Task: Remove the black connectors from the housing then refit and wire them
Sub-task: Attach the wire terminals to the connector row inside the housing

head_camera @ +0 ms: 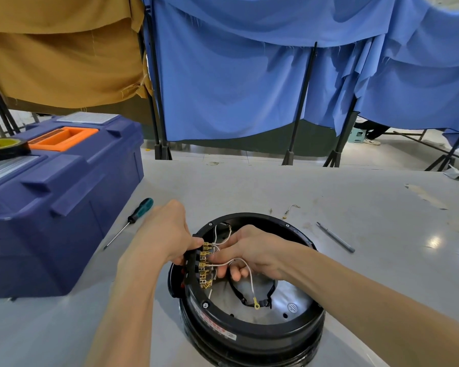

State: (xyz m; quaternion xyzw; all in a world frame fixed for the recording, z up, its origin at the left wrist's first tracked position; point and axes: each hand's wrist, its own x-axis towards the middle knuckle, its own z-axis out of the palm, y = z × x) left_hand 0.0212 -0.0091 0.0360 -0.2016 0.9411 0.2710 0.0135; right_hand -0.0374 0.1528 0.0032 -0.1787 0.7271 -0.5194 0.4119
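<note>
The black connector strip point(191, 264), lined with brass terminals point(204, 261), is gripped by the left hand point(162, 233) at the left rim of the housing point(249, 331). A white wire point(239, 259) is seemingly pinched by the curled fingers of the right hand point(255, 247).

Your table point(249, 186) carries the black housing point(249, 337), a blue toolbox point(51, 207), a green-handled screwdriver point(133, 218) and a grey rod point(335, 237).

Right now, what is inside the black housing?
White wires, a black cable and brass terminals over a metal plate. The right hand hides what lies beneath it.
</note>
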